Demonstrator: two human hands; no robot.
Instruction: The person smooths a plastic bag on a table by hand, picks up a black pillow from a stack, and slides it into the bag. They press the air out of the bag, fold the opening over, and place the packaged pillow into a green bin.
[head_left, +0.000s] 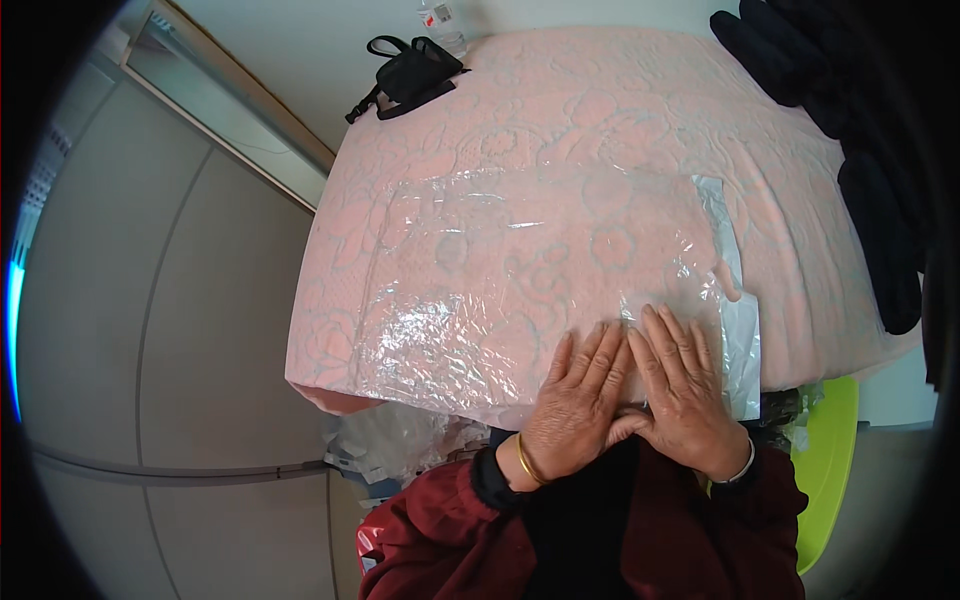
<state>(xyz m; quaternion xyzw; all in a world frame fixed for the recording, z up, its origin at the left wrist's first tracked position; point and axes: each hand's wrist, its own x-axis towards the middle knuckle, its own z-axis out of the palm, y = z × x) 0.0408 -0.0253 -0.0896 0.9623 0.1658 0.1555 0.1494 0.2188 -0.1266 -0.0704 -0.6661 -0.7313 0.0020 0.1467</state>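
Observation:
A large clear plastic bag lies flat on the pink patterned blanket. Along its right end runs a white strip with a notch cut in it. My left hand, with a gold bangle at the wrist, rests flat on the bag's near edge, fingers stretched out. Beside it, my right hand lies flat too, close to the white strip, with a pale bangle at the wrist. The two hands touch or nearly touch at the thumbs and index fingers. Neither one grips anything.
A black pouch with straps and a clear bottle stand at the far left edge. Dark padded cloth lies along the right. Below the near edge are crumpled clear plastic and a lime-green tub. Grey cabinet doors flank the left.

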